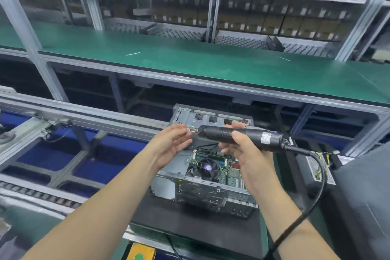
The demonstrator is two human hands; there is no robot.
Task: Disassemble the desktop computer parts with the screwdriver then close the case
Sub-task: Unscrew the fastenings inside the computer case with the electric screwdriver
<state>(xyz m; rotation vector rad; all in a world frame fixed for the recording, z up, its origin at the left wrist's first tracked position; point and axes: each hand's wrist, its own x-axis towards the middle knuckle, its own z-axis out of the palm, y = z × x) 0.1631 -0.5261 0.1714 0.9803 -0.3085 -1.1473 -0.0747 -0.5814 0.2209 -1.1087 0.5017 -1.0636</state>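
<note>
An open desktop computer case [200, 192] lies on a black mat, its motherboard and round CPU fan [207, 168] exposed. My right hand [242, 150] grips a black electric screwdriver [236, 134] held level above the case, bit pointing left, its cable [316, 186] trailing down to the right. My left hand [171, 143] is raised at the bit's tip, fingertips pinching at the tip; whether a screw is there is too small to tell.
A black side panel [365, 202] stands at the right. A power supply unit [320, 167] sits beside the case. A conveyor frame [63, 116] runs on the left, a green shelf [190, 59] spans above, and a yellow button box [141, 252] sits at the bottom edge.
</note>
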